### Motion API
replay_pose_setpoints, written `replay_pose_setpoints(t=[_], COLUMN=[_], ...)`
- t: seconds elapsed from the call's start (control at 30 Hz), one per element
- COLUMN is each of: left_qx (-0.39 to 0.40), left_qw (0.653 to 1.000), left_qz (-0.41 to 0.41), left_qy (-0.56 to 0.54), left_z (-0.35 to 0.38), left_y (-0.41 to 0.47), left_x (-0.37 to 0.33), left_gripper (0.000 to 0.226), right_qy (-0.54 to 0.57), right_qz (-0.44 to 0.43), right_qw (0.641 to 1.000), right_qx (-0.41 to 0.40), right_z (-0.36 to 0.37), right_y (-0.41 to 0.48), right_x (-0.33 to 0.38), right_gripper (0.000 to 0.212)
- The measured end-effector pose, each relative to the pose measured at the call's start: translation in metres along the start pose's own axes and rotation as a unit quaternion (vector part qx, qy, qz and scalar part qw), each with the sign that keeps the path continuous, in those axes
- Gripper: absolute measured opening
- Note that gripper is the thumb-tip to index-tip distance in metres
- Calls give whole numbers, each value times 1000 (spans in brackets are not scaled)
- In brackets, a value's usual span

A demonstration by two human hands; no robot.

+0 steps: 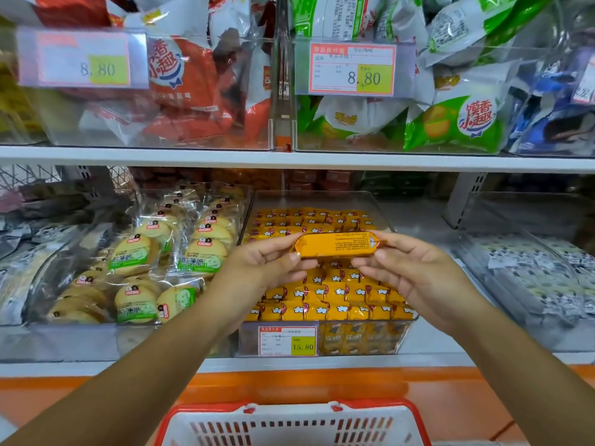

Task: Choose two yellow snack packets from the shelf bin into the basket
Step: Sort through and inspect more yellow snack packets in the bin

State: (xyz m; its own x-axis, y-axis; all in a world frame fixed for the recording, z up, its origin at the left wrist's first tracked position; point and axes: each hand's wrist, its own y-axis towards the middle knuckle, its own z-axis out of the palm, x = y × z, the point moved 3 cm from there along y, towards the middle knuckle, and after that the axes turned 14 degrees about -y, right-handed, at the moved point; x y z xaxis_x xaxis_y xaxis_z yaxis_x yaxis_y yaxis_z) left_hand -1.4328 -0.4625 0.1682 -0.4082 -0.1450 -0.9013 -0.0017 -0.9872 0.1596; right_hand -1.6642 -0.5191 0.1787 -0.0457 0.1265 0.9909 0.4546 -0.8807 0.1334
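One yellow snack packet (336,244) is held level between both hands, its printed back facing me, just above the clear shelf bin (383,336). My left hand (260,262) pinches its left end and my right hand (415,268) pinches its right end. Below them the bin is filled with rows of several more yellow packets (338,296). The red and white basket (293,423) sits at the bottom of the view, directly under my arms; its inside is mostly out of sight.
A bin of round biscuit packs (141,262) stands left of the yellow bin, and a bin of black-and-white packets (528,275) stands to the right. An upper shelf (289,159) carries bins of red and green bags. An orange ledge (289,384) runs below.
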Motion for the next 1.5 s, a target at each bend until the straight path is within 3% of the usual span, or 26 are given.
replay_pose_setpoints(t=[0.17,0.37,0.43,0.6,0.8,1.03,1.37,1.5], left_qx=[-49,-69,-68,-87,-68,-47,-24,-60], left_qw=[997,996,995,992,997,998,999,998], left_qz=[-4,48,64,83,43,32,6,27], left_qy=[63,22,21,25,-2,-37,-37,19], left_z=[3,16,17,16,9,9,2,2], left_y=[0,-5,-7,-9,-6,-4,-4,-5], left_x=[0,-3,-5,-7,-5,-5,-7,-5], left_gripper=[29,13,16,7,35,14,36,29], right_qy=[-31,-51,-49,-81,-80,-28,40,-13], right_qz=[-14,-28,-47,-31,-23,-10,0,-10], right_qw=[997,992,992,992,995,998,999,999], right_qx=[-66,-112,-111,-87,-61,-64,-14,-44], right_z=[2,5,6,8,8,6,0,1], right_y=[-2,-4,-5,-6,-7,-5,-4,-5], right_x=[0,2,4,2,4,3,4,4], right_gripper=[22,29,30,8,45,30,43,29])
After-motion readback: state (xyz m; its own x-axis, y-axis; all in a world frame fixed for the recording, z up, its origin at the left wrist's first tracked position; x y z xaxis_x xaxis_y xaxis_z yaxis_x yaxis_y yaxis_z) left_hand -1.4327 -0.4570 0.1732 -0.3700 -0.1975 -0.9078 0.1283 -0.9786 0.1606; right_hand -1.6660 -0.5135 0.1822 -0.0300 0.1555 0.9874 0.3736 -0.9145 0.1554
